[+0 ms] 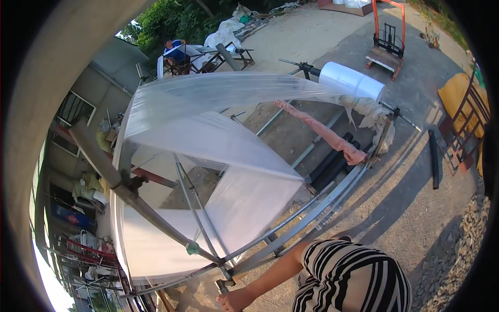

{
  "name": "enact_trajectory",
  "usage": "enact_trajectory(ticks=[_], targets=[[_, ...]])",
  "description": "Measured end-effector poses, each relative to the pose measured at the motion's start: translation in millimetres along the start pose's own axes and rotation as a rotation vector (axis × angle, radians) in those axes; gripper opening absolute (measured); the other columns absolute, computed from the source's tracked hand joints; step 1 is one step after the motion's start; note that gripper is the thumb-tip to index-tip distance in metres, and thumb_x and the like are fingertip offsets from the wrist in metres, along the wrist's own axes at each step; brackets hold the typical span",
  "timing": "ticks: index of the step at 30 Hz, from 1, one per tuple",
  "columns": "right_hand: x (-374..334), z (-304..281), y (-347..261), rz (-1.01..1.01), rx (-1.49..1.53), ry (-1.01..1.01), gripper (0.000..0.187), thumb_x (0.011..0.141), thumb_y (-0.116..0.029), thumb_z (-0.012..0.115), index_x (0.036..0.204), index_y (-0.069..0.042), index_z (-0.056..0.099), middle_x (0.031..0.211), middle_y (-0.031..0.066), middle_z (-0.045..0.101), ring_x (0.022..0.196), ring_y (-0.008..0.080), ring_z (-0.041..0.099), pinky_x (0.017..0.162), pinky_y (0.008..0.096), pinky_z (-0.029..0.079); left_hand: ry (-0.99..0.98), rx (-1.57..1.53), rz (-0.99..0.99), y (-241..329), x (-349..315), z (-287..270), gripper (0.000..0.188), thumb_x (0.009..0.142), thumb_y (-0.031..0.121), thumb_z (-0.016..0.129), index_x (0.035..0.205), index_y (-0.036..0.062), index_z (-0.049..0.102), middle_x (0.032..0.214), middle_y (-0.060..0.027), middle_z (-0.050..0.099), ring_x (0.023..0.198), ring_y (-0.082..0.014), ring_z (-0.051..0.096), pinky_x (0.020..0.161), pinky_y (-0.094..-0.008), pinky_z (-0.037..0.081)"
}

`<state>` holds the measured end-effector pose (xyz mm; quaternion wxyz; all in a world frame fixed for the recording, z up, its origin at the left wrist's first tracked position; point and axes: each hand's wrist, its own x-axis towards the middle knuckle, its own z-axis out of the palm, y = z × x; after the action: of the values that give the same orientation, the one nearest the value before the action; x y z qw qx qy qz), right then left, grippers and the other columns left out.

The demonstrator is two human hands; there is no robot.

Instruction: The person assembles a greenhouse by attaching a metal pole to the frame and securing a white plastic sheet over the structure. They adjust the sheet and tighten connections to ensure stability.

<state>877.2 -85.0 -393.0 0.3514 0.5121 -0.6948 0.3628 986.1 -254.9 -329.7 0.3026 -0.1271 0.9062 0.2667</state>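
Observation:
My right hand (236,300) is at the lower edge, its arm bent in from the striped sleeve (340,260) on the right. Its fingers are closed round a metal crank handle (224,285) at the near corner of a pipe frame (306,213); the lower part of the grip is cut off by the picture edge. Translucent white film (208,86) spans the far side of the frame and folds down in wide slanting sheets (260,192) inside it. Its gathered end (371,114) hangs near a large white film roll (351,80). My left hand is out of view.
A thick metal pipe (150,208) slants across the left side. A pink wrapped bar (322,130) and black tubes (332,164) lie at the frame's right. Beyond stand an orange hand stacker (387,47) and, far left, a person in blue (176,52). Gravel (465,260) lies lower right.

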Motion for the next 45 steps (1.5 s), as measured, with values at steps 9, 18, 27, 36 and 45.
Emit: enact_trajectory(ticks=[9, 18, 27, 36, 45], targets=[[105.1, 189.3, 53.0, 0.003, -0.101, -0.07, 0.014, 0.067, -0.025, 0.062, 0.055, -0.018, 0.058, 0.071, 0.0002, 0.055, 0.082, 0.0213, 0.055, 0.09, 0.0479, 0.034, 0.917, 0.379, 0.378, -107.6, 90.8, -95.8, 0.029, 0.077, 0.036, 0.065, 0.086, 0.0088, 0.064, 0.063, -0.0131, 0.063, 0.051, -0.026, 0.06, 0.049, -0.0389, 0.045], [-44.7, 347.6, 84.8, 0.251, -0.361, -0.885, 0.012, 0.074, -0.029, 0.06, 0.076, -0.025, 0.071, 0.096, -0.0028, 0.063, 0.108, 0.0227, 0.051, 0.107, 0.0574, 0.019, 0.537, 0.254, 0.048, -201.9, 249.0, 5.9, 0.029, 0.067, 0.017, 0.06, 0.093, 0.005, 0.06, 0.073, -0.0209, 0.064, 0.068, -0.042, 0.061, 0.06, -0.0498, 0.047], [-211.0, 226.9, 3.4, 0.472, -0.554, -1.258, 0.013, 0.075, -0.03, 0.061, 0.079, -0.024, 0.072, 0.088, -0.0042, 0.065, 0.099, 0.0214, 0.056, 0.098, 0.0506, 0.029, 0.111, -0.3, -0.066, -186.9, 244.3, 235.6, 0.042, 0.07, 0.034, 0.072, 0.095, 0.0025, 0.058, 0.059, -0.0092, 0.061, 0.051, -0.0199, 0.062, 0.051, -0.0339, 0.048], [-205.8, 11.1, -40.6, 0.279, -0.352, -1.199, 0.007, 0.069, -0.026, 0.066, 0.076, -0.025, 0.068, 0.073, -0.0071, 0.065, 0.082, 0.0168, 0.061, 0.079, 0.0402, 0.036, -0.259, -0.663, 0.089, -15.4, 60.7, 236.9, 0.026, 0.075, 0.012, 0.068, 0.086, 0.0075, 0.045, 0.058, -0.0002, 0.049, 0.043, -0.0094, 0.046, 0.039, -0.0249, 0.037], [19.4, -30.4, -3.4, -0.164, 0.041, -0.319, 0.015, 0.068, -0.027, 0.066, 0.068, -0.016, 0.056, 0.069, -0.0024, 0.059, 0.073, 0.0172, 0.061, 0.06, 0.034, 0.044, 0.025, -0.322, 0.151, 26.0, -41.9, 8.1, 0.028, 0.077, 0.007, 0.067, 0.089, 0.0041, 0.042, 0.058, -0.0035, 0.05, 0.041, -0.0118, 0.049, 0.037, -0.0256, 0.039]])
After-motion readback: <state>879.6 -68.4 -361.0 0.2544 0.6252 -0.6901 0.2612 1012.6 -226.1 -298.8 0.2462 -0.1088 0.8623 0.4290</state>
